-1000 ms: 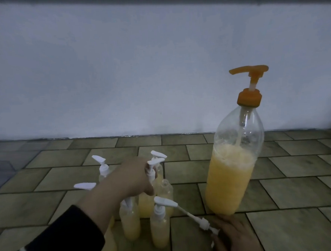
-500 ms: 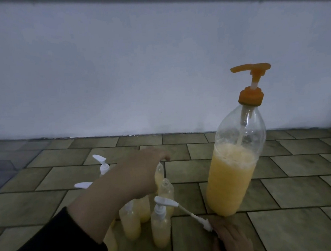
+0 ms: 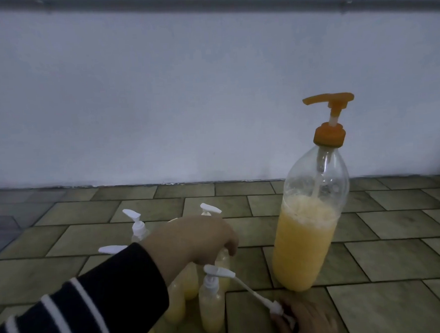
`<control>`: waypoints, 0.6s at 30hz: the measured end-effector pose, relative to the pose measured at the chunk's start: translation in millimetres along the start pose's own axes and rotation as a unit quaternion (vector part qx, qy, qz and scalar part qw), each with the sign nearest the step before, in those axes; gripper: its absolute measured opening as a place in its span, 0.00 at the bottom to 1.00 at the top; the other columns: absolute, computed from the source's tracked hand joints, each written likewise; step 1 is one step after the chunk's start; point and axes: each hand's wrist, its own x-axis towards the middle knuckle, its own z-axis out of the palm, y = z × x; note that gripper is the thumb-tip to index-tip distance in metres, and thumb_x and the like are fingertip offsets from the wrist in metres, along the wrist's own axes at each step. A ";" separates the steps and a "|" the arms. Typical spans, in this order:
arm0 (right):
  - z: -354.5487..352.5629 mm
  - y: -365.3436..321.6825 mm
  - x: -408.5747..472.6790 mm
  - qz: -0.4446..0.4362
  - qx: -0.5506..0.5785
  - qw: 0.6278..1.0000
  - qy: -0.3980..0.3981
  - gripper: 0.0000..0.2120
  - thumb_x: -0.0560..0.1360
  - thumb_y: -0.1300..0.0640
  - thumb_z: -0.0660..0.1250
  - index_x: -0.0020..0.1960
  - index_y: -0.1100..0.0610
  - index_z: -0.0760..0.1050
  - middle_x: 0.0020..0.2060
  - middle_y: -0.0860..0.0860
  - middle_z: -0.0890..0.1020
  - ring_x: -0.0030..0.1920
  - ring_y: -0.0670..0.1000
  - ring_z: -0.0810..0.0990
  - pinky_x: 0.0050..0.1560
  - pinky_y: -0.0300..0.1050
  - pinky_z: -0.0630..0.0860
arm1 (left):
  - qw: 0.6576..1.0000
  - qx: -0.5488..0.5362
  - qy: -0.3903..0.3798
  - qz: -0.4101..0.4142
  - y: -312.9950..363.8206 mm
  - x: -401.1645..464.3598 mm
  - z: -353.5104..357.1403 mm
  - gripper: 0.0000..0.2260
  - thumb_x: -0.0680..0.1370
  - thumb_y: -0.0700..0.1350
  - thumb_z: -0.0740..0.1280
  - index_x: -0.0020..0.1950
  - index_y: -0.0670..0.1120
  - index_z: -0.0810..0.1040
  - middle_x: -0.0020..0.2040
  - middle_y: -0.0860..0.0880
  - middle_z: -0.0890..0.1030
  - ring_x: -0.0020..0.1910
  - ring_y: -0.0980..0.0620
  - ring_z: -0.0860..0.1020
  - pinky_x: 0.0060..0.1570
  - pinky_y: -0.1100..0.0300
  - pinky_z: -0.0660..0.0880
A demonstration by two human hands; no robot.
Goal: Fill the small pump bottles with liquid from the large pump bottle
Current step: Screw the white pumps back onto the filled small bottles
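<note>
Tiled floor: two hands, one large bottle, six small bottles.

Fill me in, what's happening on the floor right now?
A person is working among small pump bottles on the tiled floor. The left hand grips an uncapped small bottle; the right hand holds a loose white pump. The large pump bottle stands upright, about half full.

Dim, flat, bluish lighting, source not visible; shadows faint; image soft and noisy throughout; wide-angle bowing along the top edge.
</note>
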 end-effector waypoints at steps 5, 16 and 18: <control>2.3 3.4 2.5 0.014 -0.012 0.996 -0.089 0.18 0.66 0.33 0.55 0.32 0.39 0.80 0.27 0.37 0.79 0.27 0.41 0.79 0.26 0.41 0.75 | 0.999 0.027 -0.009 0.021 2.3 11.6 4.0 0.22 0.74 0.38 0.68 0.67 0.49 0.70 0.63 0.47 0.74 0.59 0.48 0.74 0.49 0.59 0.71; -30.6 1.7 6.6 0.080 0.248 0.965 0.001 0.18 0.62 0.57 0.76 0.33 0.34 0.74 0.36 0.44 0.77 0.47 0.62 0.80 0.47 0.31 0.71 | 0.979 -0.145 0.142 -0.004 -23.9 -25.2 -31.7 0.17 0.72 0.49 0.71 0.60 0.57 0.74 0.53 0.58 0.74 0.51 0.59 0.73 0.47 0.64 0.71; -44.5 -4.7 16.4 0.087 0.248 0.958 0.110 0.14 0.56 0.41 0.66 0.40 0.25 0.74 0.35 0.42 0.79 0.40 0.57 0.82 0.46 0.26 0.71 | 0.947 -0.243 0.208 -0.020 -33.9 -44.9 -38.0 0.15 0.70 0.50 0.73 0.55 0.61 0.76 0.52 0.61 0.77 0.49 0.61 0.76 0.48 0.62 0.75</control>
